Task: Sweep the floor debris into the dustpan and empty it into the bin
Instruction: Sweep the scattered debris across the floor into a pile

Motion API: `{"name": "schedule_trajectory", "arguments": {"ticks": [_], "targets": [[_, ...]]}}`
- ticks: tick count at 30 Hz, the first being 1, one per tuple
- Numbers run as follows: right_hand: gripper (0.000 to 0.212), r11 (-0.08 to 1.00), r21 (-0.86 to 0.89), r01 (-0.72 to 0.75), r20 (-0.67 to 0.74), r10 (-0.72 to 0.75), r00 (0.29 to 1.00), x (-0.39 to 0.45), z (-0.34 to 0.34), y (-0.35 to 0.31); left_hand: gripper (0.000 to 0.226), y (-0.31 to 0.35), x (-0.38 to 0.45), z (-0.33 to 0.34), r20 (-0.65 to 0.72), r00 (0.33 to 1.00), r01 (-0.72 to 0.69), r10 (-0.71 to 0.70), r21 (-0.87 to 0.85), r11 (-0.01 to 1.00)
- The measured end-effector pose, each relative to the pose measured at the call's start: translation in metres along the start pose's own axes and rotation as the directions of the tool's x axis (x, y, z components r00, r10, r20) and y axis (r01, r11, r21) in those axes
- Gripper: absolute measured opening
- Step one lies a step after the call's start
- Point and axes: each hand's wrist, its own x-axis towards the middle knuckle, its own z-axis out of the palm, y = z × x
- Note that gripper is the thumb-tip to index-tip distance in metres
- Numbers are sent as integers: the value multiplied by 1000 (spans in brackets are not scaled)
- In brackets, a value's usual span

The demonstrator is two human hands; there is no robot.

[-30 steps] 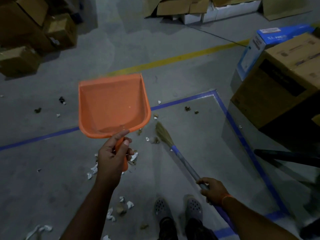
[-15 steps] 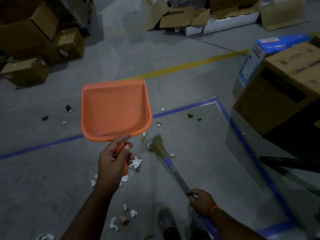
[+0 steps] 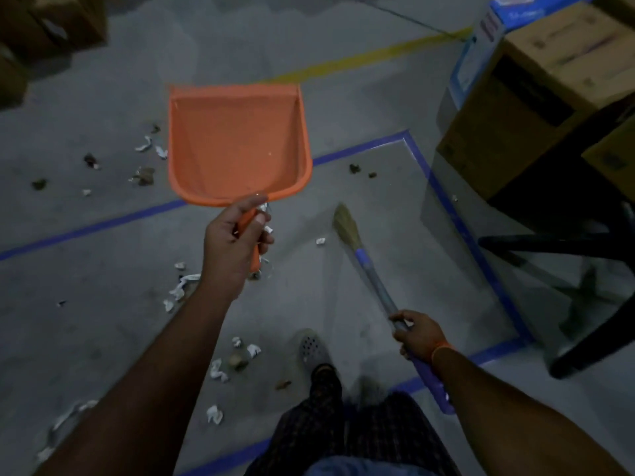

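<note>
My left hand (image 3: 233,242) grips the handle of an orange dustpan (image 3: 237,142), held above the floor with its pan facing up and nothing visible in it. My right hand (image 3: 417,333) grips the blue-and-grey handle of a small broom (image 3: 369,266). The straw head (image 3: 347,223) points forward near the floor, right of the dustpan. Debris (image 3: 178,290) of crumpled white paper and brown scraps lies scattered over the grey floor: left of the dustpan (image 3: 144,173), by my feet (image 3: 237,359) and beyond the blue line (image 3: 360,170). No bin is in view.
Cardboard boxes (image 3: 536,104) with a blue box (image 3: 481,53) behind them stand at the right. A black chair base (image 3: 567,255) reaches in at the right. More boxes (image 3: 51,25) sit at the far left. Blue tape lines (image 3: 86,228) and a yellow line (image 3: 360,60) mark the floor.
The view has shifted forward and to the left. The broom head has swung to the right, away from the dustpan. The dustpan stays held up in my left hand.
</note>
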Motion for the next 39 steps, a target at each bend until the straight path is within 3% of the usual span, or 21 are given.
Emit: {"name": "schedule_trajectory", "arguments": {"ticks": [4, 9, 15, 22, 29, 35, 39], "targets": [[32, 993, -102, -65, 41, 69, 997, -33, 15, 30, 28, -5, -37, -4, 4, 1000, -24, 24, -5, 1000], [29, 955, -284, 80, 191, -26, 981, -56, 49, 48, 29, -17, -94, -15, -16, 997, -79, 80, 39, 996], [30, 960, -215, 179, 225, -130, 966, -101, 48, 66, 27, -28, -158, -10, 24, 999, -26, 26, 9, 1000], [30, 986, -107, 127, 2, -128, 992, -98, -9, 67, 28, -36, -157, 18, 122, 993, -3, 7, -40, 999], [32, 1000, 6, 9, -249, -7, 968, -24, -81, 46, 27, -41, -90, 55, 167, 986, 19, -14, -27, 999], [32, 994, 70, -78, -362, 98, 927, 48, -134, 23, 27, -47, -20, 83, 207, 977, 62, -61, 3, 998], [32, 988, 107, -116, -355, 147, 923, 82, -151, 6, 27, -47, 16, 99, 226, 972, 59, -60, 14, 998]]}}
